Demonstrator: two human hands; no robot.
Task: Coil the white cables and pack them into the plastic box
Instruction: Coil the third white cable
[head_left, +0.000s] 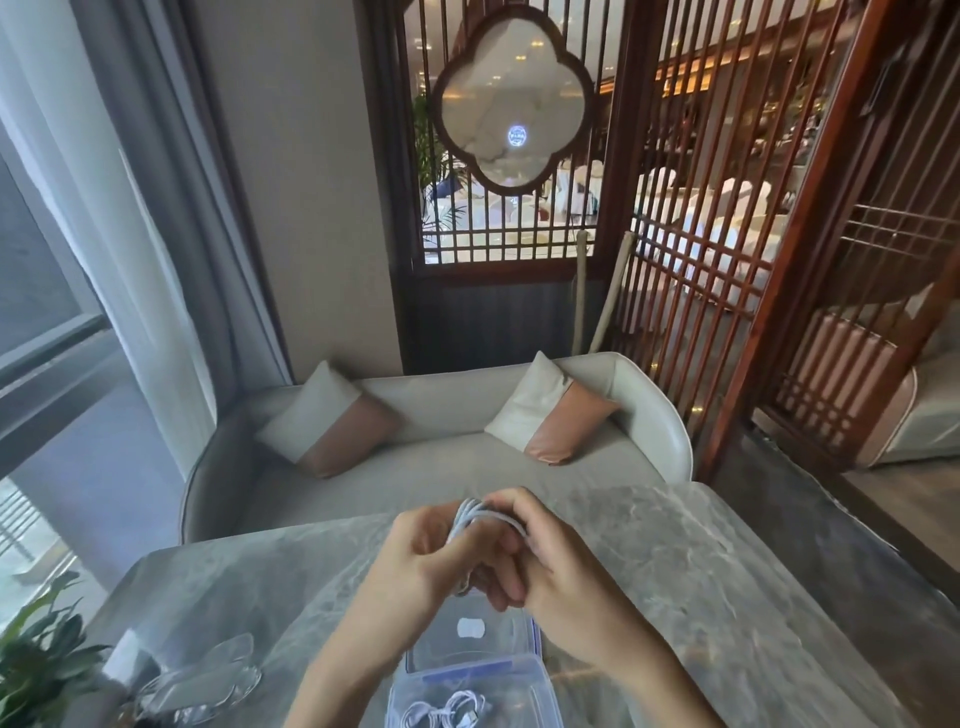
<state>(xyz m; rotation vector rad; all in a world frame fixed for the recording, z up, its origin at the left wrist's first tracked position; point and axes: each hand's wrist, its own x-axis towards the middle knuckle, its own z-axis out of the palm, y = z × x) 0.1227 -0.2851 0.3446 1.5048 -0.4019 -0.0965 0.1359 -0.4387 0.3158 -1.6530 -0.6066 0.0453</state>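
**Head view.** A single wide-angle camera worn on the person's head looks forward and down across the marble table (727, 571) from its near edge. Nearest the lens, the left hand (431, 561) and right hand (556, 577) hold the white cable coil (480, 514) just below centre. The plastic box (467, 670) is cropped at 6 o'clock. The sofa (441, 457) lies beyond the table, and the lattice screen (519, 234) stands farthest at 12 o'clock. Straight lines bow near the frame edges.

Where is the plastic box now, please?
The plastic box stands on the grey table, bottom centre of the head view, just below the left hand and right hand holding a white cable.
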